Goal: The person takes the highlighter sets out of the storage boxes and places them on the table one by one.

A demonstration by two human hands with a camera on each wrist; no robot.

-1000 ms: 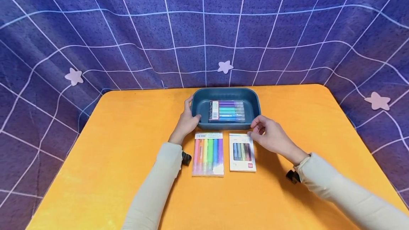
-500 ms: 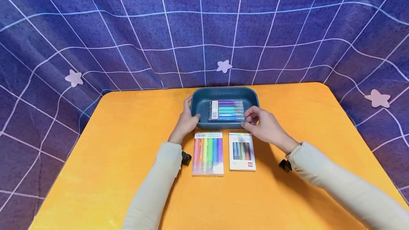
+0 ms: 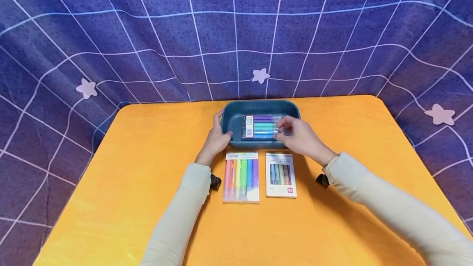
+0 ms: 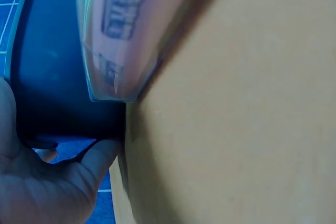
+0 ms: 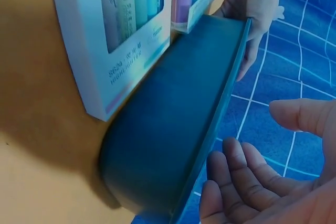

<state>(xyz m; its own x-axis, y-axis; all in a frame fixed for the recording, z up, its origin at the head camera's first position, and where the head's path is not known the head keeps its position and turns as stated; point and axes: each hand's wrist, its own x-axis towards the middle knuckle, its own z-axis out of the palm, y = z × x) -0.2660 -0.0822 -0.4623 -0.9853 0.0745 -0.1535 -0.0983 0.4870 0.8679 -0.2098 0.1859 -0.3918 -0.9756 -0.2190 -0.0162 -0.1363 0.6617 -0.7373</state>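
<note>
Your inventory, apart from the work in hand:

- Orange worktop (image 3: 129, 184), rounded corners, filling the lower half of the frame.
- Pack of bright highlighters (image 3: 241, 177), flat on the worktop at lower centre; pink, orange, yellow, green, blue and purple barrels in a clear sleeve.
- Smaller white-carded pack of pens (image 3: 280, 175), just right of it, lying apart, muted colours.
- Purple backdrop cloth (image 3: 148, 32) with a pale grid, across the upper frame and down both sides.
- Pale star shapes on your cloth: centre (image 3: 260, 75), left (image 3: 86, 88), right (image 3: 438, 114).
</note>
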